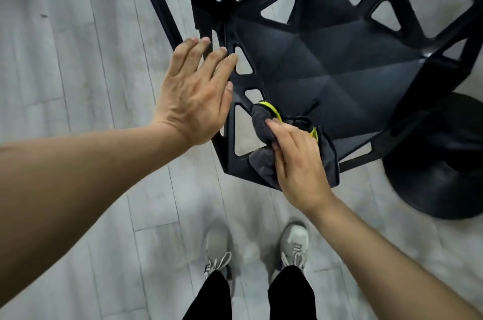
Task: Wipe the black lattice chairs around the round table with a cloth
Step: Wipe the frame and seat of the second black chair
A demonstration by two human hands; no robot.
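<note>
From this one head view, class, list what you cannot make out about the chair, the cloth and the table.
- Chair: the top of its lattice back is cut off by the upper edge of the head view.
- Cloth: the middle is hidden under the right hand, so its full shape is unclear.
- Table: only a dark round base shows at right, blurred; the top is out of view.
- Left hand: whether the palm touches the chair is hidden.

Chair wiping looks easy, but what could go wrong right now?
The cloth is bunched at the chair's front corner under the right hand, so it might snag in the lattice holes. The left hand only rests flat on the chair's edge, so the chair may slide. The loose shoelaces could trip the person.
</note>
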